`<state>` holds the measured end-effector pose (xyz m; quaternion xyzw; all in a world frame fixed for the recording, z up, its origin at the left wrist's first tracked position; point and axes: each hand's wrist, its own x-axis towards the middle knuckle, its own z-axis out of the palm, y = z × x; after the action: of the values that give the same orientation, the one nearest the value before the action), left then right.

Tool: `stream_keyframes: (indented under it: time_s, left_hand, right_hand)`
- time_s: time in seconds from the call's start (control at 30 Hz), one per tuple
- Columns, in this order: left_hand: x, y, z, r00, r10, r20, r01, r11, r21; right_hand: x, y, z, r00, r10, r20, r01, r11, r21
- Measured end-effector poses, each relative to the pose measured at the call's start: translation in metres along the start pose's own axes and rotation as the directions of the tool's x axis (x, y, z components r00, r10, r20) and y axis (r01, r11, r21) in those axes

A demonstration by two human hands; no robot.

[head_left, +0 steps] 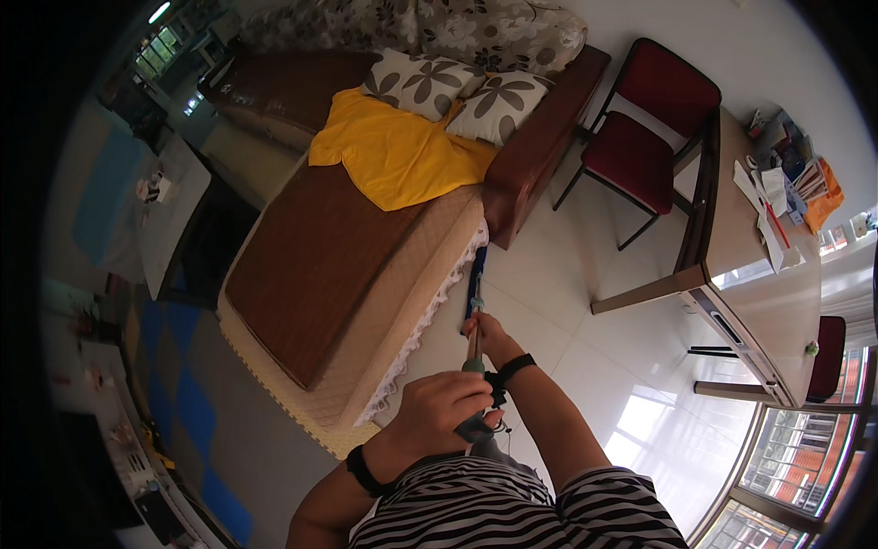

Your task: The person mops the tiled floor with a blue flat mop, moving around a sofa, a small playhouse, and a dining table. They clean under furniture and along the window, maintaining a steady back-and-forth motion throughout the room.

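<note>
A long-handled mop or broom (475,293) with a blue lower shaft points away from me toward the floor beside the sofa. My left hand (445,405) is closed around its grey-green top end near my chest. My right hand (486,333) grips the shaft further down, where it turns wooden. Both wrists wear black bands. The tool's head is hidden at the sofa's edge, near the white lace trim (430,320).
A brown sofa (320,247) with a yellow cloth (398,151) and flowered cushions (425,82) lies ahead left. A red chair (640,137) and a wooden table (759,274) with papers stand to the right. White tiled floor (567,302) surrounds me. A blue mat (183,393) lies left.
</note>
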<state>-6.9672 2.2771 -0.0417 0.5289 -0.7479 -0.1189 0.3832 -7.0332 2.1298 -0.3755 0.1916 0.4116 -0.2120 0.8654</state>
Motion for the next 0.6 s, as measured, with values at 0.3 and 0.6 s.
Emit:
stream_keyframes:
  time_s: [0.3,0.6]
  left_hand:
    - [0.016,-0.022,-0.041,0.977,0.071,0.200,-0.018,0.966,-0.258]
    - [0.025,-0.031,0.005,0.992,-0.126,-0.016,0.108,0.905,-0.411]
  right_hand:
    - [-0.030,0.027,-0.016,0.987,-0.122,-0.107,0.137,0.980,0.144]
    - [-0.016,-0.037,-0.002,0.954,-0.212,-0.213,0.201,0.977,-0.071]
